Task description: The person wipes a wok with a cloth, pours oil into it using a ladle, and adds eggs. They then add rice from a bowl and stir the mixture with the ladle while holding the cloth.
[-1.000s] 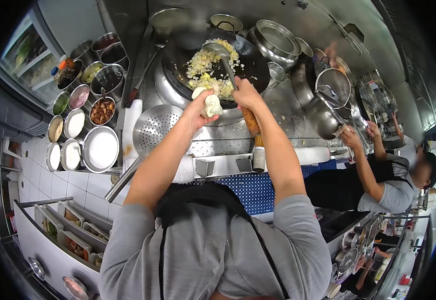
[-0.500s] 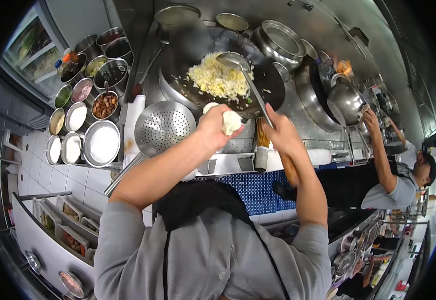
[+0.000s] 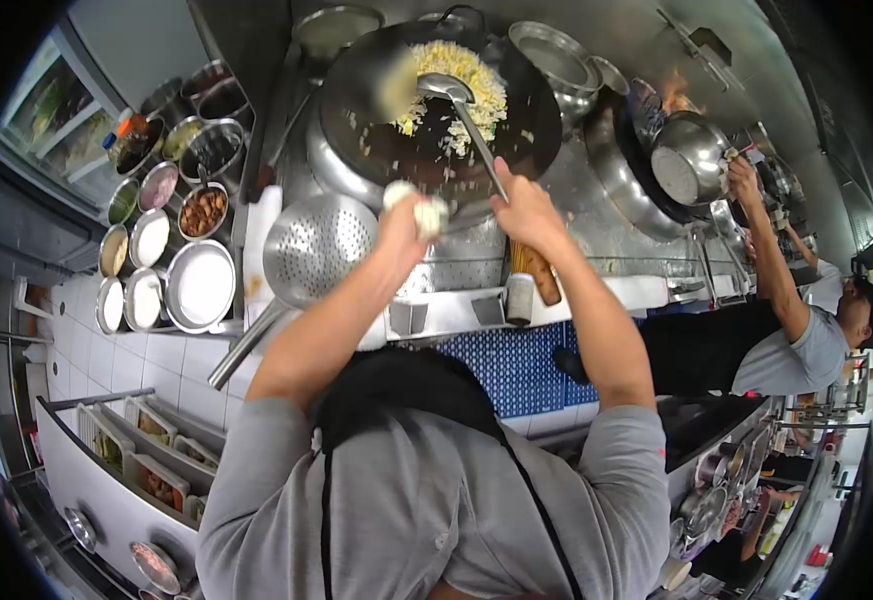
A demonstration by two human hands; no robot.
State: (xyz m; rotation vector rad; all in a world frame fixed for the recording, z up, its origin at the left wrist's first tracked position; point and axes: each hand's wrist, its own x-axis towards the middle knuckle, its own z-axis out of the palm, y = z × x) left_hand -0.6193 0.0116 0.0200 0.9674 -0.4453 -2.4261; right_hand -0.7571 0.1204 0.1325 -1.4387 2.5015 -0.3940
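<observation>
A large dark wok [image 3: 356, 110] holds yellow and white fried rice [image 3: 461, 75], spread in a curved band with grains scattered around it. My left hand [image 3: 406, 235] grips a bunched white cloth [image 3: 421, 212] at the wok's near rim; it is slightly blurred. My right hand [image 3: 531, 212] is wrapped round the shaft of a long metal ladle [image 3: 471, 125]. The ladle's bowl rests among the rice, and its wooden handle end shows below my hand. A perforated metal strainer [image 3: 318, 250] lies to the left of my left hand.
Metal containers of ingredients [image 3: 202, 285] stand on the left. A bamboo brush [image 3: 519, 290] is beside the counter's front edge. At the right, a co-worker [image 3: 786, 350] holds a tilted wok [image 3: 689, 160] near flames. More pots [image 3: 556, 55] stand behind.
The wok has tilted, and the rice has shifted away and spread out. My left hand with the cloth has moved left and forward. My right hand and the ladle have moved forward and slightly left.
</observation>
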